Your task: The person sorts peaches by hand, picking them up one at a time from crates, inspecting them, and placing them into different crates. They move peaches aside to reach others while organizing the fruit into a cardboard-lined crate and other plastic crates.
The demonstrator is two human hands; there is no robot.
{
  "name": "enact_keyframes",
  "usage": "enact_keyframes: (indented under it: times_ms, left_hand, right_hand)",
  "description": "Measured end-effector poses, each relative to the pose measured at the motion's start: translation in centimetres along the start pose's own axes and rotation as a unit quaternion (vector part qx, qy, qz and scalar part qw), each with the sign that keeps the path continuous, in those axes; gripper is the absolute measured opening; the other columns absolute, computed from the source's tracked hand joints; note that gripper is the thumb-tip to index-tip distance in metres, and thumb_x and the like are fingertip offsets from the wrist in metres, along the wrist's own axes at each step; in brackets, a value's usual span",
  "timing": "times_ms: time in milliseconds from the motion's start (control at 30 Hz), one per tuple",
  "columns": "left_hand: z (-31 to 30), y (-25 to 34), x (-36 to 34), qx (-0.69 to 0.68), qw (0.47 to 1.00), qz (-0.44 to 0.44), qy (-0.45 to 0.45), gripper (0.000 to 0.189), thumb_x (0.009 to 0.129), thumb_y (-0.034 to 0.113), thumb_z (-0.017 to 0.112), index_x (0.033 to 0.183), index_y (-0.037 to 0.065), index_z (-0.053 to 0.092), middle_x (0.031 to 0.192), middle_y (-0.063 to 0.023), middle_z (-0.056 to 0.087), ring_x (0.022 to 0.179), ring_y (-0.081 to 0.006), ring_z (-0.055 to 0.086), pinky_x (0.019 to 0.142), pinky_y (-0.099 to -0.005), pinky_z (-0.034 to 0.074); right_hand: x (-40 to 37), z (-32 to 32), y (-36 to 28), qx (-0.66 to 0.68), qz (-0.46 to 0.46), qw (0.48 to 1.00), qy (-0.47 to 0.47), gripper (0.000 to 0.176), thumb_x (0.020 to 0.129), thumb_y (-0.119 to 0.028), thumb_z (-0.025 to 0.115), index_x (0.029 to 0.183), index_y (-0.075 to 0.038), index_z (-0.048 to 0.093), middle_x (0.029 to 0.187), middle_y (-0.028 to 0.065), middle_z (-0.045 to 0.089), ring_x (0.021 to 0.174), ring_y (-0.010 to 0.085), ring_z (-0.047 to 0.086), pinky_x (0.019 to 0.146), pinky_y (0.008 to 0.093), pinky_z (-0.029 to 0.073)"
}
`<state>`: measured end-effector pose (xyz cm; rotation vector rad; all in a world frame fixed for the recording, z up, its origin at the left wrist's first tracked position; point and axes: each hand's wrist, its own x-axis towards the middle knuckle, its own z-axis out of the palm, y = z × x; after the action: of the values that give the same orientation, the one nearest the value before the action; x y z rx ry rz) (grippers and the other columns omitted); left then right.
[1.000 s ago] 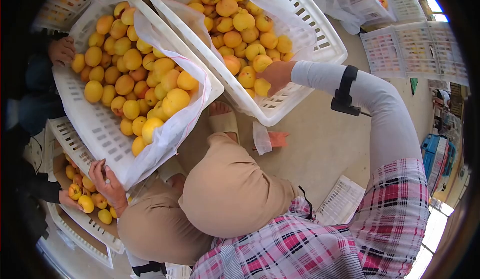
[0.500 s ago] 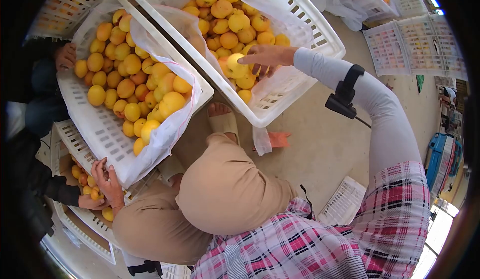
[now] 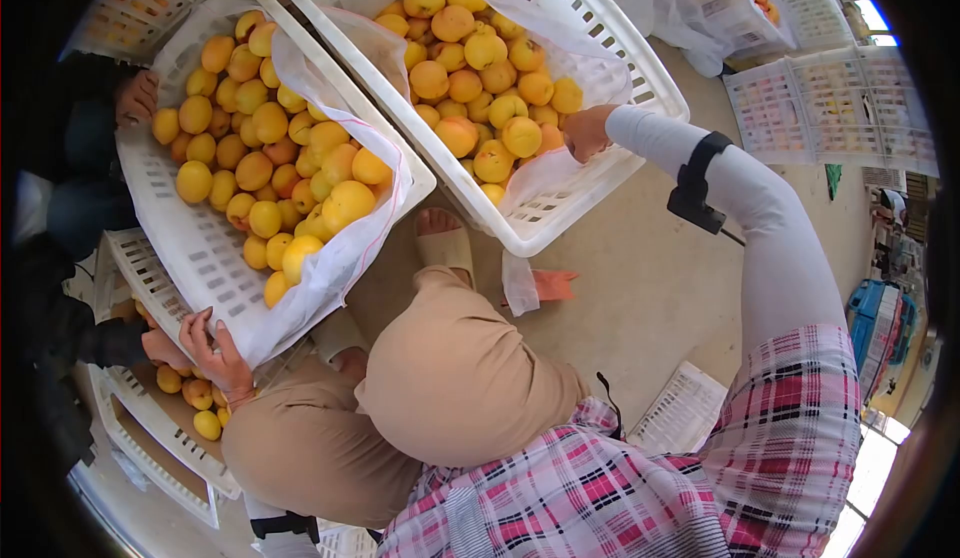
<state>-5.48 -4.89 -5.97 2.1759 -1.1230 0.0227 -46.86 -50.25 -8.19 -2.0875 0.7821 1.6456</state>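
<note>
My left hand (image 3: pixel 217 356) rests at the near corner of the left white crate (image 3: pixel 418 190), its fingers apart against the edge and the liner. Yellow-orange fruits (image 3: pixel 268 123) lie in that lined crate, which is tilted. At the right side of the second crate (image 3: pixel 668 98), my right hand (image 3: pixel 588 132) is curled down beside the fruit (image 3: pixel 521 137) and the thin white liner (image 3: pixel 590 68). Its fingertips are mostly hidden, and whatever they hold cannot be made out.
Another person's hand (image 3: pixel 137 97) is at the left crate's far-left edge; their other hand (image 3: pixel 163 346) is over a lower crate with fruit (image 3: pixel 169 379). An orange scrap (image 3: pixel 554 285) and a white slotted panel (image 3: pixel 682 408) lie on the floor. Stacked crates (image 3: pixel 840 103) stand right.
My right hand has moved right from the yellow fruit to the crate's side, its spread fingers now curled. My left hand has barely moved. The other person's lower hand has shifted up and left.
</note>
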Motion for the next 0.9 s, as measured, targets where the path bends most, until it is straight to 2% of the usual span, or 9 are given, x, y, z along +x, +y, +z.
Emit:
enact_keyframes:
  times_ms: [167, 233, 333, 433, 500, 533, 733, 800, 900]
  left_hand:
    - [0.1, -0.3, -0.2, -0.003, 1.0, 0.006, 0.007, 0.023, 0.086, 0.006, 0.052, 0.108, -0.002, 0.057, 0.119, -0.0101, 0.044, 0.103, -0.0212, 0.049, 0.087, -0.0298, 0.04]
    - [0.1, -1.2, -0.2, 0.004, 1.0, 0.011, -0.002, 0.024, 0.087, 0.006, 0.051, 0.109, -0.002, 0.056, 0.121, -0.0105, 0.043, 0.105, -0.0217, 0.049, 0.089, -0.0309, 0.04]
    - [0.2, -1.4, -0.3, -0.018, 1.0, -0.02, -0.013, 0.025, 0.087, 0.005, 0.051, 0.111, -0.002, 0.055, 0.122, -0.0114, 0.042, 0.108, -0.0232, 0.048, 0.091, -0.0326, 0.04]
    - [0.1, -1.1, -0.2, 0.019, 1.0, 0.019, -0.008, 0.025, 0.088, 0.005, 0.05, 0.111, -0.002, 0.054, 0.123, -0.0126, 0.042, 0.111, -0.0249, 0.047, 0.091, -0.0343, 0.04]
    - [-0.1, -1.0, -0.3, 0.011, 1.0, 0.0, -0.015, 0.025, 0.088, 0.005, 0.049, 0.111, -0.003, 0.054, 0.123, -0.0133, 0.042, 0.111, -0.0257, 0.047, 0.092, -0.0354, 0.04]
    - [-0.1, -1.0, -0.3, 0.04, 0.999, 0.011, -0.016, 0.026, 0.089, 0.006, 0.049, 0.112, -0.003, 0.054, 0.123, -0.0131, 0.042, 0.111, -0.0255, 0.046, 0.092, -0.0344, 0.039]
    - [-0.3, -1.3, -0.4, 0.044, 0.999, 0.01, -0.022, 0.027, 0.09, 0.007, 0.048, 0.114, -0.003, 0.054, 0.124, -0.0121, 0.042, 0.111, -0.0244, 0.046, 0.092, -0.0329, 0.039]
    - [0.0, -1.5, -0.3, 0.044, 0.999, 0.009, -0.018, 0.027, 0.09, 0.007, 0.048, 0.114, -0.003, 0.054, 0.124, -0.0118, 0.042, 0.111, -0.024, 0.046, 0.092, -0.0325, 0.039]
    - [-0.1, -1.7, -0.4, -0.014, 1.0, 0.0, -0.009, 0.026, 0.089, 0.006, 0.049, 0.113, -0.003, 0.054, 0.123, -0.0109, 0.043, 0.11, -0.0235, 0.046, 0.09, -0.0314, 0.039]
  right_hand:
    - [-6.4, -0.2, 1.4, 0.147, -0.005, 0.988, 0.042, 0.018, 0.073, -0.018, 0.062, 0.085, -0.006, 0.066, 0.068, 0.0033, 0.059, 0.058, 0.0144, 0.055, 0.053, 0.0302, 0.045]
    - [-6.9, 0.8, 0.6, 0.205, -0.119, 0.955, 0.178, 0.022, 0.076, -0.02, 0.06, 0.09, -0.004, 0.066, 0.075, 0.0067, 0.063, 0.067, 0.0172, 0.059, 0.063, 0.0318, 0.048]
    - [-4.8, 0.3, -3.5, 0.155, -0.183, 0.958, 0.16, 0.038, 0.078, -0.019, 0.058, 0.114, -0.005, 0.058, 0.097, 0.0112, 0.065, 0.089, 0.0268, 0.062, 0.079, 0.038, 0.048]
    - [0.8, 0.2, -5.7, 0.068, -0.222, 0.962, 0.142, 0.046, 0.077, -0.018, 0.061, 0.121, -0.01, 0.055, 0.098, 0.0121, 0.065, 0.091, 0.03, 0.062, 0.08, 0.0402, 0.048]
    - [1.5, -0.7, -7.4, -0.156, -0.27, 0.928, 0.206, 0.049, 0.075, -0.017, 0.065, 0.123, -0.015, 0.056, 0.096, 0.0134, 0.066, 0.09, 0.0332, 0.062, 0.078, 0.0436, 0.048]
    - [1.7, -1.1, -8.1, -0.156, -0.271, 0.927, 0.205, 0.049, 0.075, -0.017, 0.065, 0.123, -0.015, 0.056, 0.096, 0.0134, 0.066, 0.09, 0.0332, 0.062, 0.078, 0.0436, 0.048]
    - [2.5, -0.1, -10.1, -0.249, -0.368, 0.883, 0.148, 0.039, 0.074, -0.016, 0.065, 0.112, -0.016, 0.062, 0.087, 0.0118, 0.066, 0.084, 0.0331, 0.063, 0.07, 0.0458, 0.048]
    - [3.5, 0.4, -10.2, -0.301, -0.278, 0.904, 0.125, 0.026, 0.073, -0.02, 0.065, 0.098, -0.011, 0.066, 0.085, 0.011, 0.065, 0.081, 0.0308, 0.063, 0.069, 0.044, 0.048]
    - [4.9, 1.4, -7.9, -0.166, -0.311, 0.919, 0.178, 0.019, 0.075, -0.021, 0.062, 0.087, -0.007, 0.067, 0.085, 0.0109, 0.065, 0.079, 0.0285, 0.062, 0.068, 0.0421, 0.048]
